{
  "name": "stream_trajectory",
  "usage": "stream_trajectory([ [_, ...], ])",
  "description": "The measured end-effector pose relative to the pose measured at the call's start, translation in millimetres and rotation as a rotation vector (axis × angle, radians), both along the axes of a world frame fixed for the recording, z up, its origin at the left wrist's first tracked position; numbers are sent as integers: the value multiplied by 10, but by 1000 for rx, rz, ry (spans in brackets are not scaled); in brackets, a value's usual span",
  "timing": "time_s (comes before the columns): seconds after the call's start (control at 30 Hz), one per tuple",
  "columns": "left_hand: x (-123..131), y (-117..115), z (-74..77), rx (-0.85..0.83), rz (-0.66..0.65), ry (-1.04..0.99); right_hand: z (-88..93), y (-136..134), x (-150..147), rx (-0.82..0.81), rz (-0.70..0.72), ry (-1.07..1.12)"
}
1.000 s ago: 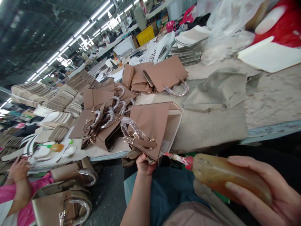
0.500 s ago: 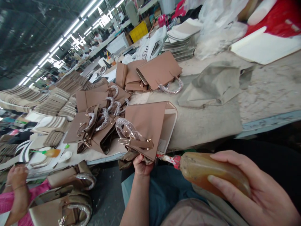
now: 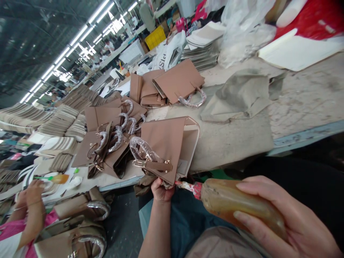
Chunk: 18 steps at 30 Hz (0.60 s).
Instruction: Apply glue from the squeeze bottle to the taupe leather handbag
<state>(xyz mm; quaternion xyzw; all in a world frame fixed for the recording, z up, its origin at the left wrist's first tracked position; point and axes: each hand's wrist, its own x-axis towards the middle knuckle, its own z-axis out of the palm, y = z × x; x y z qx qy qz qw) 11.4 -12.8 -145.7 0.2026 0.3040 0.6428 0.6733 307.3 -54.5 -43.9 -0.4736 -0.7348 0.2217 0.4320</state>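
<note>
A tan handbag (image 3: 163, 143) lies on its side at the table's near edge, its plastic-wrapped handles toward the left. My left hand (image 3: 162, 190) is closed on the bag's near edge, gripping the material there; part of the fingers is hidden. In my right hand (image 3: 290, 215) is a squeeze bottle (image 3: 236, 200) of amber liquid, held on its side. Its red and white crusted nozzle points left, and the tip is at the bag's near edge beside my left fingers. Whether the tip touches cannot be made out.
Several tan handbags (image 3: 107, 143) are heaped to the left, and more bags (image 3: 180, 80) lie behind. Grey cloth (image 3: 236, 95) covers part of the table. At lower left a co-worker's hands (image 3: 33, 193) are near a smaller glue-like bottle (image 3: 59, 178); bags (image 3: 61, 243) stand below.
The nozzle tip has shifted slightly left along the bag's edge with my right hand. The co-worker's hands have moved right and up toward the small bottle. The view has shifted a little.
</note>
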Motion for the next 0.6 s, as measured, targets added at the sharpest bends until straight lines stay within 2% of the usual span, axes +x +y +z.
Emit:
stream_trajectory([
  [0.17,13,8,5,15,-14,-15,-26,-19,12,28,-87,-21],
  [0.33,18,10,12,30,-18,-28,-27,-13,7,16,-12,9],
  [0.6,-2,4,0,34,-35,-40,-86,7,85,-38,-163,-16],
])
